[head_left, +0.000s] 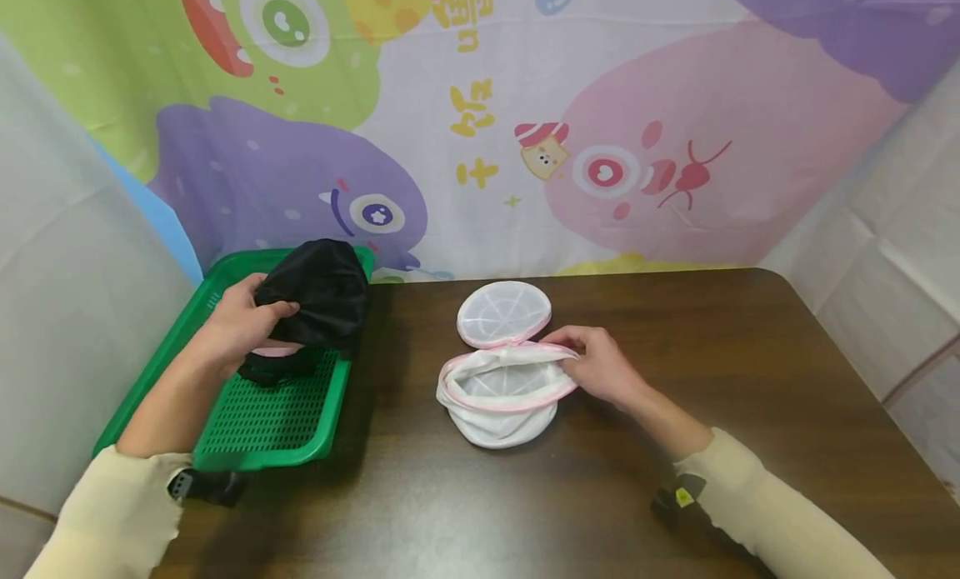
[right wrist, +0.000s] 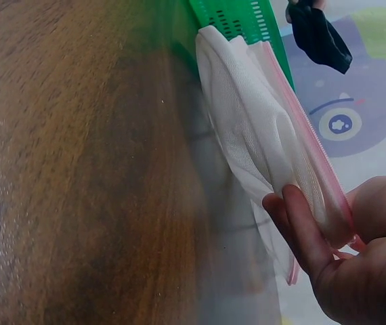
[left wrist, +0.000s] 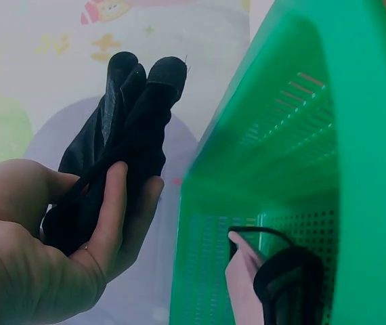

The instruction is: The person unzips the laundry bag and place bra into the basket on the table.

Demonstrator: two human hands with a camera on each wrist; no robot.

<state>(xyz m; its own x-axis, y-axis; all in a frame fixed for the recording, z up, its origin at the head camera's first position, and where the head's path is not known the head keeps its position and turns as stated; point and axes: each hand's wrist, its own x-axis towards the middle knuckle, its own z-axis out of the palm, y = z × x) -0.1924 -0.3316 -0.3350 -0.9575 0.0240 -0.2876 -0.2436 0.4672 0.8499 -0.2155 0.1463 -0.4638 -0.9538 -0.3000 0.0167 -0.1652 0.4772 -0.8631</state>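
Note:
In the head view my left hand (head_left: 243,316) pinches a black bra (head_left: 318,291), folded over, above the back of a green plastic basket (head_left: 311,458). Its rounded, padded ends stick up past my fingers in the left wrist view. My right hand (head_left: 600,366) holds the pink zippered rim of a white mesh laundry bag (head_left: 502,429) on the table. That bag's round lid (head_left: 504,312) is folded back, so its mouth gapes. Seen from the right wrist, thumb and fingers grip the bag's edge on either side.
Inside the basket lie a pink cloth piece (left wrist: 244,281) and a black one (left wrist: 291,284), with a thin black strap loop. The brown wooden table (head_left: 675,496) meets a cartoon-printed curtain (head_left: 487,221) at the back. Pale sheets hang at both sides.

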